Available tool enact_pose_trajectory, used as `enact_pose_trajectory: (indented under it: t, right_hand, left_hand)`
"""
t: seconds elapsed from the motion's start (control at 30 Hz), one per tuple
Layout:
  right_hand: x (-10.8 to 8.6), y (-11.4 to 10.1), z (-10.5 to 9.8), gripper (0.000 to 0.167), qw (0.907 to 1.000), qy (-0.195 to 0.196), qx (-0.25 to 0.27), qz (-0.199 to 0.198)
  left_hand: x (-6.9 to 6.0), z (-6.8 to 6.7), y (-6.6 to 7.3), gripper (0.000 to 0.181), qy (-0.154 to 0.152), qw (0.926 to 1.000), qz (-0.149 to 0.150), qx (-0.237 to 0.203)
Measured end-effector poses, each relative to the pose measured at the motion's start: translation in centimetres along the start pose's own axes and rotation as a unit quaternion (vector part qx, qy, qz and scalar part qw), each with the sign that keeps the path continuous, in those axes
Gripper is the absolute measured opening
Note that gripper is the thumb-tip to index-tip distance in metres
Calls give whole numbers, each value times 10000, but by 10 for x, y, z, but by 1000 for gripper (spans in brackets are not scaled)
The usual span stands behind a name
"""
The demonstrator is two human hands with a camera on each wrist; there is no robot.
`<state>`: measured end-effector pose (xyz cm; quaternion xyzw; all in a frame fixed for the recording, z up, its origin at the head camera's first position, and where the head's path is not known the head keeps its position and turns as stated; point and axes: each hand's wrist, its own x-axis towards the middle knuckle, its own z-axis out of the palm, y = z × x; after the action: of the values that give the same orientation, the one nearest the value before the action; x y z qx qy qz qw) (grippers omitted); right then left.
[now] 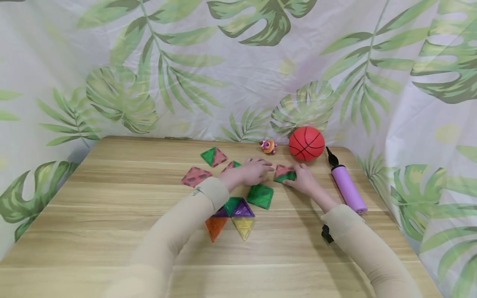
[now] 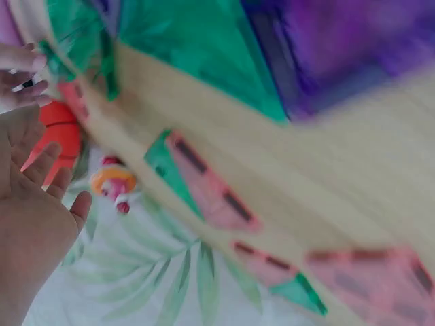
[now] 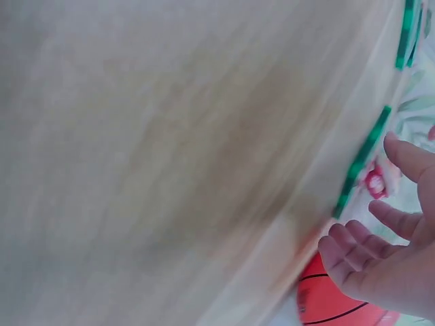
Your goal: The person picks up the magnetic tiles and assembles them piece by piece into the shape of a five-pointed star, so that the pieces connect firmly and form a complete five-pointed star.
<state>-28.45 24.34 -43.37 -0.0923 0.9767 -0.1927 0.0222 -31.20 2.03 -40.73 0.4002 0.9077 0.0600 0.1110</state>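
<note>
My left hand [image 1: 255, 170] is held over the tiles with its fingers stretched out to the right, gripping nothing; the left wrist view also shows loose fingers [image 2: 44, 176]. Partly behind it is a pink-and-green tile [image 1: 232, 166]. My right hand [image 1: 304, 179] is at the right side of another pink-and-green square [image 1: 284, 174], thumb and fingers spread about its edge. Whether they touch it is unclear. In the right wrist view, that hand [image 3: 387, 244] looks relaxed beside a green tile edge [image 3: 363, 163]. Between the hands and nearer me lies a green square [image 1: 260, 196].
Purple [image 1: 243, 208], orange [image 1: 215, 227] and yellow [image 1: 244, 227] triangles lie together near the left forearm. Further left are a pink tile [image 1: 196, 176] and a pink-and-green square [image 1: 214, 157]. A toy figure [image 1: 268, 146], red ball [image 1: 307, 143] and purple pump [image 1: 348, 188] stand behind and right.
</note>
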Motion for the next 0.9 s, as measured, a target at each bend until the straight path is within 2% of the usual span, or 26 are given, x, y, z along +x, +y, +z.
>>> enact_pose_trajectory:
  t: [0.1, 0.2, 0.33, 0.43, 0.53, 0.67, 0.77, 0.9]
  right_hand:
    - [-7, -8, -4, 61, 9993, 63, -230, -275]
    - [-15, -21, -8, 59, 9953, 206, -439, -834]
    - [-29, -40, -10, 53, 9825, 401, -526, -1739]
    - [-39, -54, -8, 53, 9732, 361, -548, -2203]
    - [-48, -66, -4, 56, 9669, 218, -591, -2473]
    - [-55, -78, 7, 59, 9581, -10, -578, -2805]
    - [-58, -85, 18, 59, 9529, -252, -572, -2966]
    - [-57, -91, 30, 61, 9476, -612, -531, -3090]
  left_hand:
    - [-19, -9, -5, 49, 190, 9998, 57, -21]
    - [-42, -16, -9, 53, 315, 9994, 138, -18]
    - [-76, -21, -11, 58, 428, 9988, 244, -70]
    - [-100, -19, -12, 62, 551, 9980, 290, -135]
    - [-120, -13, -13, 65, 668, 9969, 312, -263]
    - [-141, 3, -17, 68, 722, 9957, 325, -487]
    - [-151, 18, -22, 69, 681, 9956, 271, -591]
    - [-159, 36, -30, 70, 571, 9965, 45, -616]
